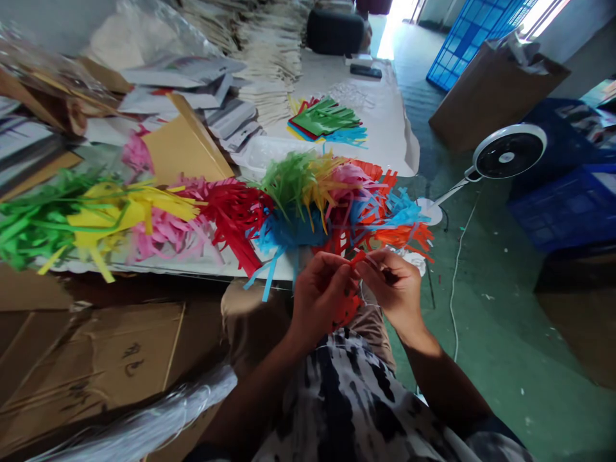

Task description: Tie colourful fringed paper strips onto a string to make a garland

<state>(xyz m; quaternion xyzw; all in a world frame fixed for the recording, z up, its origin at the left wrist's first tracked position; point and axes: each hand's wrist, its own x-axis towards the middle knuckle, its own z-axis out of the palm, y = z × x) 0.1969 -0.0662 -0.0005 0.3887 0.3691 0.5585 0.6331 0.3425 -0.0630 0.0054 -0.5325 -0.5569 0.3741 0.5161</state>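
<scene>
Both my hands meet just off the table's front edge, over my lap. Between the fingertips of my left hand [320,292] and my right hand [394,289] is the twisted top of a red-orange paper tassel [357,258]. Its fringe hangs down behind my left hand. A thin white string [368,298] runs below my right fingers. Right behind my hands, blue tassels [293,228] and orange tassels [404,236] lie on the table edge. Further left come dark red tassels [233,208], pink ones [168,234], yellow ones [120,212] and green ones [33,218].
Flat fringed sheets [330,120] lie stacked on the white table [389,138], near a dark phone [366,70]. Envelopes and papers [185,138] crowd its left. A white fan [507,154] stands at the right. Cardboard [129,346] and a bundle of white strings [158,417] are lower left.
</scene>
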